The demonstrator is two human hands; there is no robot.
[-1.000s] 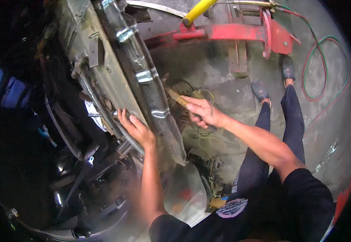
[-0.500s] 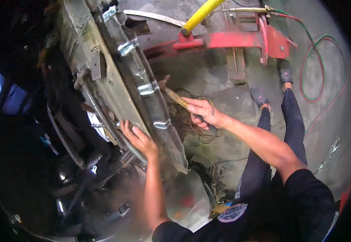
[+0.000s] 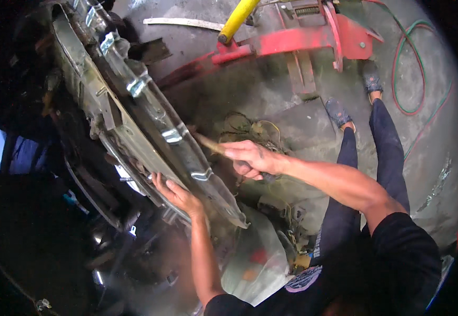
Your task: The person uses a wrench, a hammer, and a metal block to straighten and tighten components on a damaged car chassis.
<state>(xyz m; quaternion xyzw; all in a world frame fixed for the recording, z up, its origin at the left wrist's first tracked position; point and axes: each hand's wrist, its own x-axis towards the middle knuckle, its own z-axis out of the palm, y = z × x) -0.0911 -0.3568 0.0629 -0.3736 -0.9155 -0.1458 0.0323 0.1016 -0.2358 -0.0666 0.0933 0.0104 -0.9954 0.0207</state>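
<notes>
Yellowish wood shows on the tool (image 3: 210, 143) clasped in the right hand (image 3: 252, 159), its far end near the shiny metal strip (image 3: 172, 136). A slip could bruise the left hand (image 3: 178, 196), resting unclenched on the adjoining panel (image 3: 147, 152).

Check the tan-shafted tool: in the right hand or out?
In: the right hand grips the tan-shafted tool, its shaft jutting toward the metal strip. Far end blurred; cannot tell whether it touches.

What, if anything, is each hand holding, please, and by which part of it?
The right hand grips a hammer-like tool by its handle. The left hand rests on the long metal panel, not visibly gripping anything.
</notes>
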